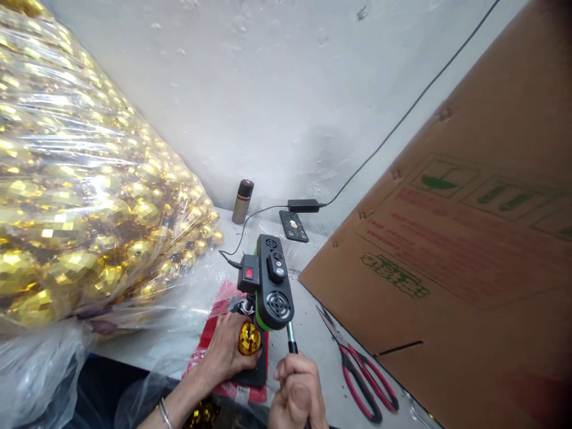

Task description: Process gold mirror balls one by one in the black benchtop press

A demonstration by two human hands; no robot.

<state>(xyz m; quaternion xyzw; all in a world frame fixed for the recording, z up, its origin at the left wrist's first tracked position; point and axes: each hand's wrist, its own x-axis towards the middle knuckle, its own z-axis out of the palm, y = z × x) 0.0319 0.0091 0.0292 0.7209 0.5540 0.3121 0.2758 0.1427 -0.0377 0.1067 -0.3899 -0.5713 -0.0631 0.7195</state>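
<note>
A small black-and-green powered machine (273, 280), seemingly a bench drill press, stands at centre with a red rocker switch on its side. My left hand (224, 348) is closed around a gold faceted ball (249, 338), holding it low beside the machine head and above the dark base (254, 374). Where the ball meets the machine is hidden. My right hand (297, 387) is wrapped in a fist round the machine's lever (292, 338), a metal rod with a black sleeve. Beneath the base lies a red plastic-wrapped pad (213, 326).
A big clear bag of gold balls (89, 220) fills the left side. At right leans a large cardboard box (447, 238), with red-and-black scissors (364, 375) beside it. Behind stand a bottle (242, 202), a phone (294, 226) and a power adapter (304, 206) with its cable.
</note>
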